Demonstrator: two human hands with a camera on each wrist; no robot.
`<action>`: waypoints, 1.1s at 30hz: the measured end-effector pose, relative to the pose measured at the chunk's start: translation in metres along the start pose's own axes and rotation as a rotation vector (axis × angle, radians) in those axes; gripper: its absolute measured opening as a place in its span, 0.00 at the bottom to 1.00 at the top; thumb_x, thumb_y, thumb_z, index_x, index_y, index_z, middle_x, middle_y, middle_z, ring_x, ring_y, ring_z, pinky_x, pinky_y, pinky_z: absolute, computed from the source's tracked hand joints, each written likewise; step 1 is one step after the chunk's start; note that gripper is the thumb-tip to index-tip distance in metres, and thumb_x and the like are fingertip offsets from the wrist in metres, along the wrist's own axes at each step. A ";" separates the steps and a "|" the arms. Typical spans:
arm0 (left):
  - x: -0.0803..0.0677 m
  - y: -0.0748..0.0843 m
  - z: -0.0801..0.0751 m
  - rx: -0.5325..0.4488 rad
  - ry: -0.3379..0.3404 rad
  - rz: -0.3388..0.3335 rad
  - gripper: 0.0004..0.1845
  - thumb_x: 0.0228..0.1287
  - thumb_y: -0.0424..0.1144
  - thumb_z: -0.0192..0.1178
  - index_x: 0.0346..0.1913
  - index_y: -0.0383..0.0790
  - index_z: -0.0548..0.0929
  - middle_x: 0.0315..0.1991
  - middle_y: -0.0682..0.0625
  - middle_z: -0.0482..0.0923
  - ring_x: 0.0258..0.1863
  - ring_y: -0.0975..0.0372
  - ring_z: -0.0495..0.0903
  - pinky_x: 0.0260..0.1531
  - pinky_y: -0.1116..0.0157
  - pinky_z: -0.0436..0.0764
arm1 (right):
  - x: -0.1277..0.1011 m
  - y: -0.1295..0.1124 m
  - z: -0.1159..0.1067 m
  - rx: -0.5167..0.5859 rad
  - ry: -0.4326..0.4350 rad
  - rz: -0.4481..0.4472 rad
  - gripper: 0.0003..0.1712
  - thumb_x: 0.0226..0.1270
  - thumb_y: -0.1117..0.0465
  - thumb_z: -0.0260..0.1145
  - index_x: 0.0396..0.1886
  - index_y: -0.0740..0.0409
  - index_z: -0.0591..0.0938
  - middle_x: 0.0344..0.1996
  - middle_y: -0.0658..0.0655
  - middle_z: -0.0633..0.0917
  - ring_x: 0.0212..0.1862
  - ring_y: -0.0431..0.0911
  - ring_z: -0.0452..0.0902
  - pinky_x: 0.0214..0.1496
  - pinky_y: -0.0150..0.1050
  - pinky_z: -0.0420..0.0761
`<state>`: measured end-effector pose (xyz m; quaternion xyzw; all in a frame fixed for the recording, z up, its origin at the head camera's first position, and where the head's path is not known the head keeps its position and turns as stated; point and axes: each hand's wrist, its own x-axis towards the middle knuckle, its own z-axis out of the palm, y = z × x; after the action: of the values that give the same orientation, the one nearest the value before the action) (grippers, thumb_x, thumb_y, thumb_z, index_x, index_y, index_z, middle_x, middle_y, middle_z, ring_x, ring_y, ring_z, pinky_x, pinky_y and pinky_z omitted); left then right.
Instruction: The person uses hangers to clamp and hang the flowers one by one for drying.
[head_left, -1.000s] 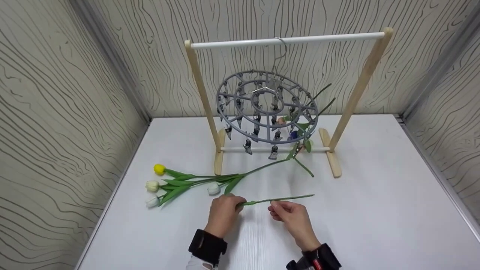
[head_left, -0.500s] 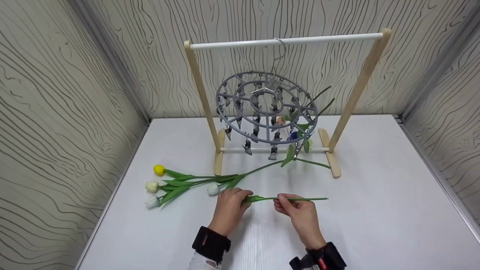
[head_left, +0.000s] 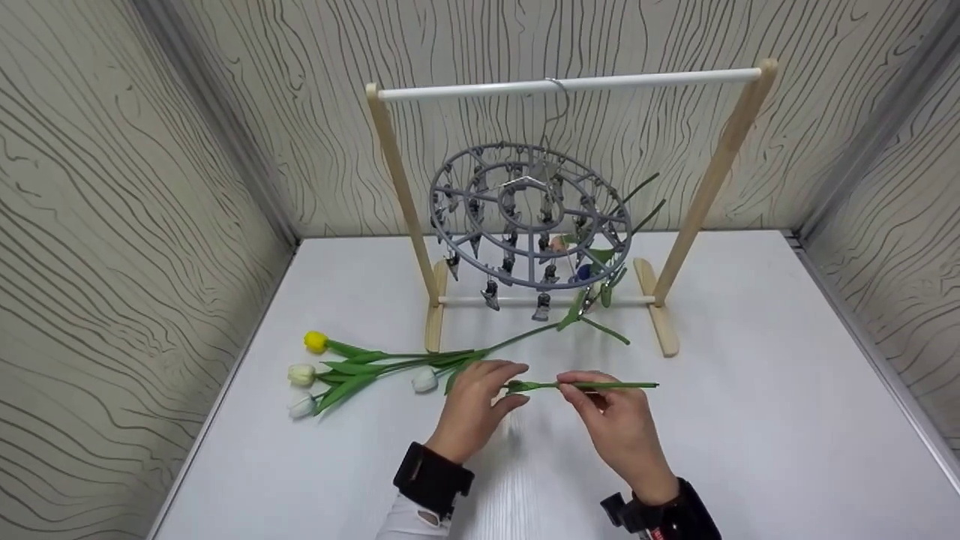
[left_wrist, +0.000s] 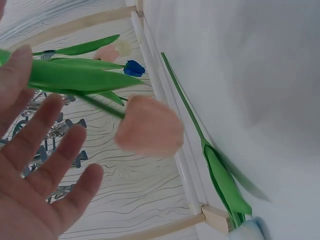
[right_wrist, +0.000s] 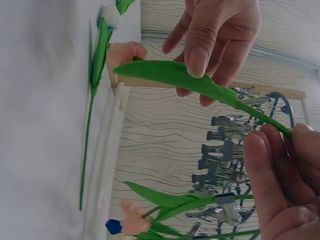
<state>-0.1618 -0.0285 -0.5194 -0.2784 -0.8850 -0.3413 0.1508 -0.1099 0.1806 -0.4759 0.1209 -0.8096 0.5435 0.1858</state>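
My right hand (head_left: 615, 427) pinches the green stem (head_left: 622, 385) of an artificial tulip between thumb and fingers. The stem lies almost level, its cut end pointing right. In the left wrist view the pink tulip head (left_wrist: 150, 127) shows beyond a long leaf (left_wrist: 87, 75). My left hand (head_left: 472, 401) is around the leafy end, fingers spread, with the thumb against the leaf (right_wrist: 175, 80) in the right wrist view. From the head view the left hand hides the bloom. Behind both hands hangs a round grey clip hanger (head_left: 536, 287).
A wooden stand with a white rod (head_left: 465, 89) carries the hanger, with several metal clips (head_left: 490, 295). Clipped flowers, among them a blue tulip (head_left: 584, 272), hang at its right side. On the white table lie a yellow tulip (head_left: 315, 342) and white tulips (head_left: 424, 379).
My left hand has loosened from the leafy end, its fingers spreading. Both hands have moved right and slightly toward the stand, with the right hand now pinching the stem.
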 end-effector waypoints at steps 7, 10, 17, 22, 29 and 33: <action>0.001 0.004 -0.001 -0.077 -0.001 0.021 0.07 0.62 0.42 0.72 0.43 0.47 0.92 0.37 0.59 0.89 0.39 0.68 0.84 0.45 0.65 0.80 | 0.006 -0.011 0.000 -0.049 -0.007 -0.119 0.12 0.64 0.70 0.73 0.44 0.51 0.90 0.40 0.46 0.90 0.41 0.39 0.87 0.43 0.26 0.83; -0.001 0.006 0.000 -0.153 -0.025 -0.024 0.07 0.63 0.41 0.72 0.43 0.47 0.92 0.36 0.59 0.89 0.38 0.69 0.84 0.44 0.65 0.81 | 0.009 -0.008 0.003 -0.061 -0.012 -0.134 0.12 0.63 0.69 0.74 0.44 0.52 0.90 0.38 0.46 0.90 0.39 0.37 0.86 0.41 0.26 0.83; -0.001 0.008 0.001 -0.340 -0.040 -0.099 0.12 0.67 0.43 0.68 0.49 0.44 0.90 0.37 0.57 0.89 0.37 0.70 0.84 0.40 0.69 0.83 | 0.017 -0.012 0.011 -0.141 -0.017 -0.240 0.09 0.62 0.70 0.75 0.40 0.56 0.90 0.35 0.47 0.90 0.36 0.38 0.87 0.38 0.24 0.82; -0.004 0.008 0.000 -0.527 0.017 -0.142 0.11 0.71 0.40 0.65 0.51 0.40 0.89 0.38 0.49 0.90 0.37 0.59 0.89 0.34 0.66 0.87 | 0.027 -0.017 0.013 -0.161 -0.032 -0.311 0.07 0.62 0.69 0.75 0.40 0.59 0.90 0.35 0.50 0.90 0.33 0.38 0.86 0.36 0.23 0.81; -0.007 0.005 -0.005 -0.534 0.101 -0.186 0.09 0.70 0.39 0.65 0.47 0.38 0.89 0.35 0.49 0.89 0.35 0.59 0.88 0.35 0.63 0.86 | 0.037 -0.007 0.018 -0.137 -0.032 -0.231 0.15 0.69 0.69 0.68 0.54 0.68 0.85 0.45 0.58 0.90 0.47 0.48 0.88 0.44 0.38 0.87; -0.007 0.004 -0.007 -0.469 0.148 -0.220 0.10 0.70 0.40 0.66 0.47 0.40 0.89 0.39 0.52 0.89 0.41 0.63 0.87 0.42 0.66 0.84 | 0.044 0.000 0.023 -0.238 -0.046 -0.144 0.22 0.76 0.65 0.63 0.62 0.75 0.78 0.55 0.68 0.85 0.55 0.58 0.84 0.48 0.47 0.86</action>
<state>-0.1535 -0.0337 -0.5157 -0.1822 -0.7931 -0.5709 0.1087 -0.1537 0.1591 -0.4645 0.1680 -0.8617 0.4259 0.2189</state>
